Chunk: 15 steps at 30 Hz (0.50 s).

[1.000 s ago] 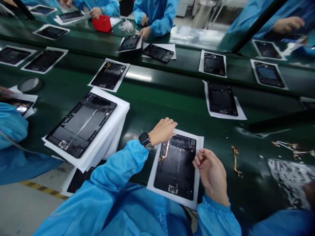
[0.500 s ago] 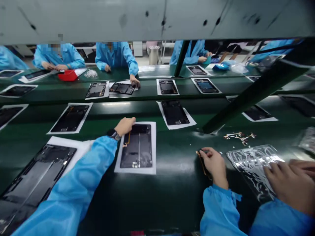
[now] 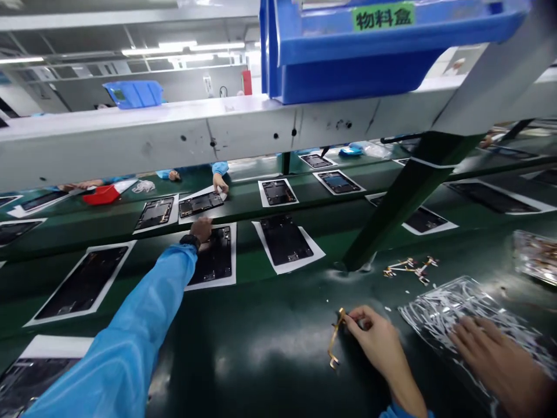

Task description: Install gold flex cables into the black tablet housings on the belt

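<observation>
My left hand (image 3: 201,228) reaches far out across the green belt (image 3: 270,348). Its fingers are curled on the far left corner of a black tablet frame (image 3: 216,261), which lies on a white sheet (image 3: 232,255). A black watch (image 3: 190,240) sits on that wrist. My right hand (image 3: 369,337) is close to me on the belt and pinches the upper end of a thin gold flex cable (image 3: 334,343), whose lower end rests on the belt.
Another person's hand (image 3: 491,351) lies on a clear tray of white strips (image 3: 452,305) at the right. Loose gold cables (image 3: 409,268) lie beyond it. A green strut (image 3: 391,203), a white beam (image 3: 174,136) and a blue bin (image 3: 348,52) hang overhead. Several tablet frames on sheets (image 3: 285,241) lie along the belts.
My left arm has slid the tablet frame and its sheet away across the belt. My right hand left the tablet, went right and took hold of the gold flex cable. The view has tilted up.
</observation>
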Tool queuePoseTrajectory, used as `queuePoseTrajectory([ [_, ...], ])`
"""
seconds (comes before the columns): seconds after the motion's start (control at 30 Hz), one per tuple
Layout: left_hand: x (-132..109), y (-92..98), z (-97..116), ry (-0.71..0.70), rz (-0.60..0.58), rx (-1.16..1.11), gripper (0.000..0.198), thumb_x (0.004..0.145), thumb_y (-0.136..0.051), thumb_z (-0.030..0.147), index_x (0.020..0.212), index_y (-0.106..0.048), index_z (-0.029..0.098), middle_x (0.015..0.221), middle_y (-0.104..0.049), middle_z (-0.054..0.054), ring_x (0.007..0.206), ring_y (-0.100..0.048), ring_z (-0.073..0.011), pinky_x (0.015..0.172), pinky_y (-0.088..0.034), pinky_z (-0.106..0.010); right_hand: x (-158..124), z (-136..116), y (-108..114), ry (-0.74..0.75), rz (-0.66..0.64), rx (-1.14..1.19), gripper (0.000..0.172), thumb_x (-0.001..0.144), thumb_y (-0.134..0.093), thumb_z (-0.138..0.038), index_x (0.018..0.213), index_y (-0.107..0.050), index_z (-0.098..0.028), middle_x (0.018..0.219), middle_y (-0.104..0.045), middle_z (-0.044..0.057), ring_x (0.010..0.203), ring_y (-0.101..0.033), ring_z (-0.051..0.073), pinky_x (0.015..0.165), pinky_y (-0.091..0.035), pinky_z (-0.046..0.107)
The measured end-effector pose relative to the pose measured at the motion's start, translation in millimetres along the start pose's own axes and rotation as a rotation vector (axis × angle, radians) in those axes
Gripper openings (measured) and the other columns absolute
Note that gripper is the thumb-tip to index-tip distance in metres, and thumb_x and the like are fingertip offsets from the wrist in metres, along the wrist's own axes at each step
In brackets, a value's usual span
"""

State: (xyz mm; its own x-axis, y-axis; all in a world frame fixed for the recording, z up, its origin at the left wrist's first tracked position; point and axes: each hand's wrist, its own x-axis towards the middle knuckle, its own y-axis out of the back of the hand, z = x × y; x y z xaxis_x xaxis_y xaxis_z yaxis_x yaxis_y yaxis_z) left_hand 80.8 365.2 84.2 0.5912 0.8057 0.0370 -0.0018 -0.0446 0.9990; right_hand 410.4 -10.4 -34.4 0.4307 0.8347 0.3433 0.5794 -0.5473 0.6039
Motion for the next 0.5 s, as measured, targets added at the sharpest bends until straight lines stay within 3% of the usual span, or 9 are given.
queuePoseTrajectory([
  [0.13,-0.7,-21.1,81.4,-0.164,-0.015,-0.025,0.027,0.099,-0.046,0.03,0.112,-0.059,0.011,0.12,-0.058,-0.014,0.113,-0.055,-0.0248,0.097,-0.044,-0.037,0.1,-12.3,-2.4,-0.057,-0.077,0.136,0.013,0.079,-0.071,-0.031,0.071,-0.061,-0.03,0.056,-0.066,0.001,0.044,-0.062,0.019,0.04,-0.046,0.027],
  [0.23,-3.9,-41.5,154.6,-0.391,-0.101,-0.065,0.032,0.09,-0.063,0.039,0.112,-0.061,0.016,0.117,-0.061,-0.01,0.112,-0.057,-0.0226,0.097,-0.044,-0.03,-3.1,-18.7,-6.1,-0.12,-0.084,0.167,0.014,0.081,-0.066,-0.037,0.081,-0.062,-0.024,0.059,-0.065,0.0,0.049,-0.061,0.018,0.047,-0.047,0.029],
  [0.3,-3.4,-50.0,191.4,-0.459,-0.155,-0.063,0.034,0.085,-0.069,0.037,0.109,-0.063,0.014,0.114,-0.062,-0.011,0.108,-0.059,-0.0245,0.092,-0.047,-0.031,-5.8,-21.3,-7.4,-0.163,-0.065,0.179,0.022,0.082,-0.063,-0.042,0.083,-0.062,-0.02,0.058,-0.063,-0.001,0.049,-0.057,0.017,0.049,-0.045,0.029],
  [0.4,-1.3,-50.8,219.5,-0.466,-0.223,-0.027,0.027,0.09,-0.064,0.031,0.109,-0.062,0.012,0.111,-0.063,-0.01,0.102,-0.062,-0.0229,0.088,-0.052,-0.036,-8.6,-23.2,-7.3,-0.206,-0.062,0.259,0.032,0.08,-0.064,-0.049,0.083,-0.065,-0.017,0.062,-0.064,0.001,0.054,-0.056,0.016,0.052,-0.043,0.027],
  [0.5,-5.4,-41.0,227.7,-0.449,-0.265,0.008,0.029,0.096,-0.058,0.034,0.117,-0.059,0.013,0.114,-0.062,-0.009,0.099,-0.063,-0.0201,0.086,-0.054,-0.041,-9.4,-25.1,-5.3,-0.252,-0.055,0.351,0.037,0.077,-0.068,-0.053,0.084,-0.069,-0.016,0.069,-0.068,0.005,0.059,-0.059,0.017,0.055,-0.044,0.028],
])
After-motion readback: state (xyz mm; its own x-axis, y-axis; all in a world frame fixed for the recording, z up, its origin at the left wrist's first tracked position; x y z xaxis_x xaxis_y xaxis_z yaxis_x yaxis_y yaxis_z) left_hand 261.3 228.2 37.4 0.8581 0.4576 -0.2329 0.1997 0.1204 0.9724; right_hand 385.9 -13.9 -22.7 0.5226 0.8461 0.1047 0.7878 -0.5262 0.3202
